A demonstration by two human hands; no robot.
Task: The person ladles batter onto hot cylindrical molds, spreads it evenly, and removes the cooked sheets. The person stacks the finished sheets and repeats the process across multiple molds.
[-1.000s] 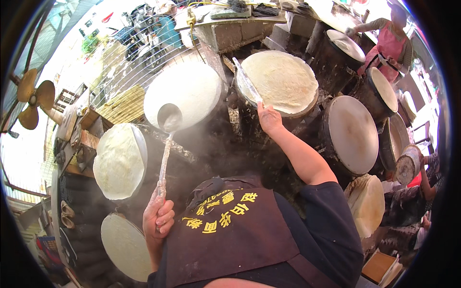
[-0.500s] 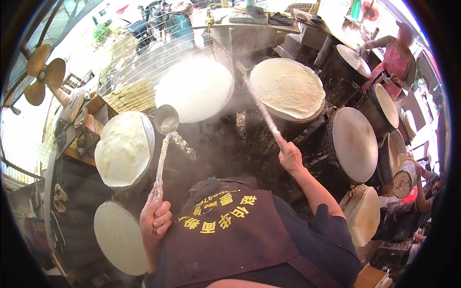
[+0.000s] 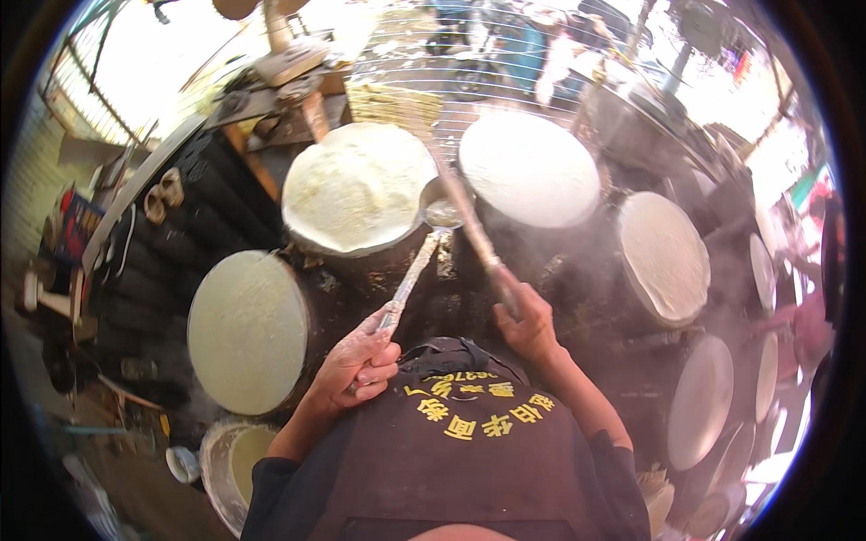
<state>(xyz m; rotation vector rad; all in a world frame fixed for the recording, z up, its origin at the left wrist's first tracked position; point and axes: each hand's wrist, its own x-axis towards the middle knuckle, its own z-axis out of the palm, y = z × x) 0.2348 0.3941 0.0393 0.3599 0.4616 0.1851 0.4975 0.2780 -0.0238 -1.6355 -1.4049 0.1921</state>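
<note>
My left hand (image 3: 359,361) is closed round the batter-caked handle of a metal ladle (image 3: 442,215), whose bowl is raised between two round griddles. In my right hand (image 3: 528,326) is a long, thin wooden stick (image 3: 471,224), smeared by motion; it slants up and away past the ladle's bowl. Beyond the ladle on the left, a griddle bears a pale yellow flatbread (image 3: 356,185) with a bumpy surface. To the right of the stick lies a smooth white sheet of batter (image 3: 530,171) on another griddle. I cannot tell whether the stick touches either one.
A pale, covered griddle (image 3: 248,332) stands at my left, with a bucket (image 3: 216,473) of pale liquid below it. On the right are a griddle with a cream-coloured sheet (image 3: 666,257) and a paler one (image 3: 701,401). Steam drifts there. Wire fencing (image 3: 451,72) runs along the back.
My view has swung left, so the griddles appear farther right. My hands have come closer together, and the stick now crosses near the ladle's bowl. Both tools are still held.
</note>
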